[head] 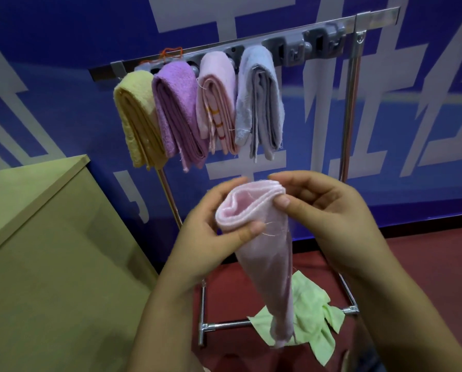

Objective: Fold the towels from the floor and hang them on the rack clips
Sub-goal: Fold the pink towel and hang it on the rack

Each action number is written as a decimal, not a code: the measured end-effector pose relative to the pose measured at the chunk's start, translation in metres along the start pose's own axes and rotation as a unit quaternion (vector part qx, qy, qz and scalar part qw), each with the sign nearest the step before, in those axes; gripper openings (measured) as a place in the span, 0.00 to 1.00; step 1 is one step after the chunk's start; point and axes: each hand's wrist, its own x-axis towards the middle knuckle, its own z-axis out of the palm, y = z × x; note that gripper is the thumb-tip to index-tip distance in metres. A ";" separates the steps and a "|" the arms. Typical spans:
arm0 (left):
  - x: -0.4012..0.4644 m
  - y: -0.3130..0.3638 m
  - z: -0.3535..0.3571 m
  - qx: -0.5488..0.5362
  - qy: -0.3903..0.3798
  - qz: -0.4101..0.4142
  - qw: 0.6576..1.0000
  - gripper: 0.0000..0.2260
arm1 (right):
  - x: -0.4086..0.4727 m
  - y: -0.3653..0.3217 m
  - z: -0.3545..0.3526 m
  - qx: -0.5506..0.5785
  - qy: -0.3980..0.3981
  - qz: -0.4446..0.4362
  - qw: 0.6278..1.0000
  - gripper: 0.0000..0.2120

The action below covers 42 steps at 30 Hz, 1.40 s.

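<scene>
I hold a folded pale pink towel (264, 253) in front of me, its folded top bunched and its tail hanging down. My left hand (208, 237) pinches its left side; my right hand (329, 221) pinches the top right edge. Behind it stands the metal rack (350, 103) with a grey clip bar (299, 47). Several folded towels hang from the clips: yellow (137, 122), purple (177, 108), pink striped (216, 100) and grey-blue (259, 100). Two clips at the bar's right end (329, 42) hold nothing. A crumpled light green towel (313, 312) lies on the floor over the rack's base.
A large cardboard box (50, 251) stands close on my left. A blue wall banner with white characters (412, 116) is behind the rack. The floor (434, 259) is dark red. The rack's base tubes (224, 326) lie low in front of me.
</scene>
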 end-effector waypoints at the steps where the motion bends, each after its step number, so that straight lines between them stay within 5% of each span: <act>1: 0.003 0.005 -0.001 -0.002 -0.002 0.011 1.000 0.17 | 0.000 -0.001 -0.002 -0.010 -0.011 0.004 1.000 0.12; 3: 0.010 0.015 -0.004 -0.019 0.013 0.028 0.999 0.08 | 0.001 -0.004 -0.005 -0.015 -0.008 0.008 1.000 0.11; 17: 0.017 0.038 -0.013 -0.045 0.044 0.016 0.998 0.09 | 0.008 -0.009 -0.004 0.035 0.008 0.001 0.999 0.12; 23: 0.020 0.052 -0.043 0.142 -0.029 0.101 0.984 0.14 | 0.009 -0.015 0.008 -0.008 -0.023 -0.019 1.000 0.11; 26: 0.022 0.064 -0.040 0.305 -0.090 0.147 0.937 0.22 | 0.009 -0.014 0.017 -0.006 -0.043 -0.025 0.999 0.10; 29: 0.027 0.072 -0.032 0.393 -0.108 0.174 0.896 0.15 | 0.010 -0.013 0.023 -0.003 -0.054 -0.036 0.998 0.11; 35: 0.033 0.079 -0.029 0.377 -0.121 0.180 0.900 0.11 | 0.012 -0.009 0.019 0.004 -0.035 -0.046 0.998 0.09; 42: 0.039 0.074 -0.019 0.243 -0.130 0.160 0.948 0.05 | 0.008 0.009 -0.001 0.040 -0.077 -0.011 0.996 0.06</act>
